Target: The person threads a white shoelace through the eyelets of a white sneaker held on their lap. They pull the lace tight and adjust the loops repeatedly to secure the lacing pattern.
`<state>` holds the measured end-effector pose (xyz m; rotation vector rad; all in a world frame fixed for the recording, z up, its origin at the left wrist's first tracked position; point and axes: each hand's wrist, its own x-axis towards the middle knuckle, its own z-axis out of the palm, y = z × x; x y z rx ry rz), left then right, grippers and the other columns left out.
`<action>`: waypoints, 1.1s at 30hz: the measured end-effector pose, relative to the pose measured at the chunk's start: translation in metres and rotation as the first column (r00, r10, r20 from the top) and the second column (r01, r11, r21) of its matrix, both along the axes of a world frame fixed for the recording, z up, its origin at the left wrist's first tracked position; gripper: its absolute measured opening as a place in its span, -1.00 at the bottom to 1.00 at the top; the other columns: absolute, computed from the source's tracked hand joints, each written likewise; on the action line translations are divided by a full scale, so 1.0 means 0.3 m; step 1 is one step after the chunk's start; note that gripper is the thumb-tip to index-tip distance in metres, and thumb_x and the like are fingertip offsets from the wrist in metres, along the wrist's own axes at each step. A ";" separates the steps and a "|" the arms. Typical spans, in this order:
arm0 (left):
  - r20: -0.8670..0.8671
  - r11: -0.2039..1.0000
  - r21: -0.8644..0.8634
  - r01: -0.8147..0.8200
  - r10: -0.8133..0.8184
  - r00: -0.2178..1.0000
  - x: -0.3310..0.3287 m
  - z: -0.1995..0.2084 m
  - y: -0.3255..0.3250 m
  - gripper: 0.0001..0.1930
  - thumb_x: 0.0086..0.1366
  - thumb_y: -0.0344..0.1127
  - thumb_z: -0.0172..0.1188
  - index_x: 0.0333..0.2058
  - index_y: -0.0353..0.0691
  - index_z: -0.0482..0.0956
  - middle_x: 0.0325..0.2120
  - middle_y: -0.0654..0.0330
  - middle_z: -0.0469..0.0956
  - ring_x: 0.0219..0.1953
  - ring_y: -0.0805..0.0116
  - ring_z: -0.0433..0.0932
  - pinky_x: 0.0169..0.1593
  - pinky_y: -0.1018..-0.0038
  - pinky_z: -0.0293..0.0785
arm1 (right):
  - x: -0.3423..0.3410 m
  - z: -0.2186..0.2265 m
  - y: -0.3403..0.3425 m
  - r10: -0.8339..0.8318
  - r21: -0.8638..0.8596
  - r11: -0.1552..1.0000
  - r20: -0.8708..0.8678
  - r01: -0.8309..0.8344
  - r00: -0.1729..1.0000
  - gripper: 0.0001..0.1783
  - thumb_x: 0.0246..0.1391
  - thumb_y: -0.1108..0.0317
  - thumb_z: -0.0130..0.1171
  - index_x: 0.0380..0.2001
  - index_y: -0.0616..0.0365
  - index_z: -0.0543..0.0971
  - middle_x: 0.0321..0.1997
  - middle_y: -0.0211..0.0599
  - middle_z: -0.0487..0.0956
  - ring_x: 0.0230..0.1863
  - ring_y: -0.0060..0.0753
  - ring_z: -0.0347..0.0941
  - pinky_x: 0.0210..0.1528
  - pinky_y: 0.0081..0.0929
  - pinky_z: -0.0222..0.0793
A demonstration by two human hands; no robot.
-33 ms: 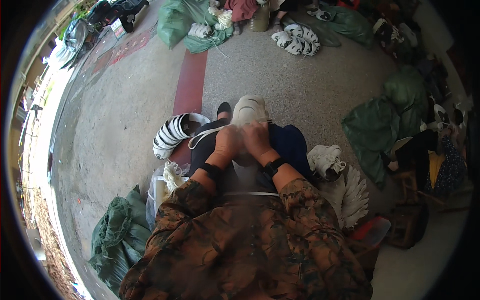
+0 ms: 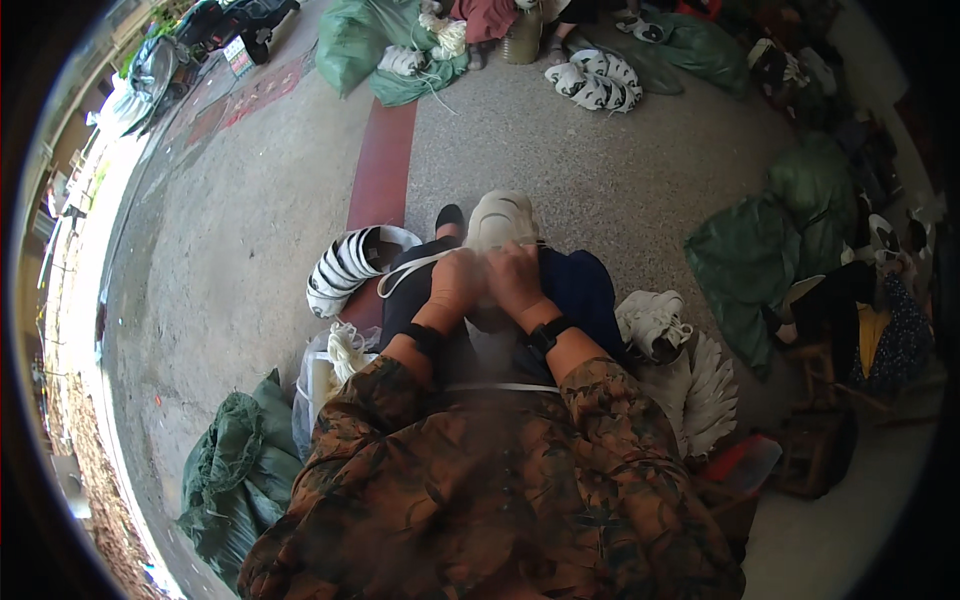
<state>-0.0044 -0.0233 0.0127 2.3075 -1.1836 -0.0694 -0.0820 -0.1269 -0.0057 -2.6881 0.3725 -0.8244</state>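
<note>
Between my knees sits a cream-white stack of what look like shoe uppers (image 2: 501,217), its rounded end pointing away from me. My left hand (image 2: 455,281) and my right hand (image 2: 513,279) meet at its near edge, fingers curled and pinched close together. The fingertips are partly hidden, and haze blurs the area just below them. A white lace (image 2: 408,266) loops out from beside my left hand across my left thigh. Left of my leg, a curved row of nested black-and-white shoe uppers (image 2: 345,270) lies on the floor.
White shoe pieces (image 2: 655,322) and a fanned pale stack (image 2: 690,390) lie by my right leg. White cord (image 2: 346,352) rests on a plastic-lined container at my left, near a green sack (image 2: 245,440). More green sacks (image 2: 745,260) stand right. Another person's hand (image 2: 475,58) shows at the far side.
</note>
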 end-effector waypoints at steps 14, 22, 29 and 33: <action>-0.567 0.943 -0.251 -0.218 0.040 0.823 0.039 -0.113 0.020 -0.83 -0.05 -0.43 0.18 -0.43 -0.37 0.62 -0.56 0.01 0.59 -0.48 0.35 0.56 -0.33 0.43 0.46 | 0.009 0.058 0.033 0.103 -0.176 0.978 -0.062 -0.113 0.993 -0.90 -0.20 0.46 0.06 -0.62 0.18 0.57 -0.51 -0.15 0.47 -0.32 -0.11 0.38 -0.09 -0.13 0.17; -0.509 0.926 -0.268 -0.266 0.099 0.855 0.026 -0.059 0.054 -0.88 -0.13 -0.40 0.19 -0.56 -0.31 0.53 -0.59 -0.06 0.55 -0.46 0.04 0.58 -0.33 0.28 0.47 | -0.039 0.136 -0.022 0.094 -0.098 0.991 0.001 -0.094 0.996 -0.97 -0.25 0.58 0.01 -0.66 0.25 0.40 -0.46 -0.11 0.37 -0.35 -0.01 0.29 -0.26 -0.17 0.21; -0.345 0.912 -0.373 -0.169 0.033 0.938 -0.037 -0.032 0.030 -0.78 -0.05 -0.26 0.28 -0.53 -0.27 0.48 -0.42 0.01 0.46 -0.30 0.05 0.48 -0.18 0.26 0.43 | -0.228 0.141 -0.373 -0.183 0.670 0.742 0.177 0.018 0.967 -0.89 -0.05 0.60 0.00 -0.59 0.24 0.36 -0.32 -0.15 0.49 -0.32 -0.29 0.36 -0.21 -0.30 0.31; 0.065 0.982 -0.165 0.096 -0.086 0.994 -0.083 0.023 -0.004 -0.74 -0.05 -0.18 0.26 -0.44 -0.21 0.51 -0.34 0.07 0.43 -0.25 0.07 0.45 -0.18 0.27 0.43 | -0.198 0.188 -0.248 -0.134 0.885 0.252 0.432 -0.391 0.892 -0.90 0.07 0.53 -0.04 -0.52 0.22 0.39 -0.09 -0.02 0.52 -0.29 -0.45 0.37 -0.14 -0.46 0.31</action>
